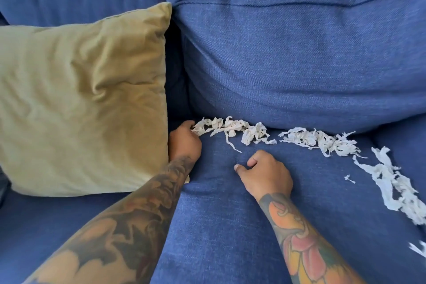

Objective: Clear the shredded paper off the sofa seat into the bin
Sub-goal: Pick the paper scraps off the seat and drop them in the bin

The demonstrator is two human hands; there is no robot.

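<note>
White shredded paper point(232, 129) lies in a curved band on the blue sofa seat point(221, 226), along the foot of the back cushion, and trails off to the right as a second clump point(322, 140) and a long strip point(391, 187). My left hand point(184, 140) is at the band's left end, fingers closed on the first shreds, beside the pillow. My right hand point(265, 173) rests on the seat just in front of the band, fingers loosely curled, thumb out, nothing in it. No bin is in view.
An olive-green throw pillow point(78, 99) leans on the left seat, touching my left wrist. The blue back cushion point(299, 53) bulges over the rear of the seat. A few more white scraps point(418, 248) lie at the right edge.
</note>
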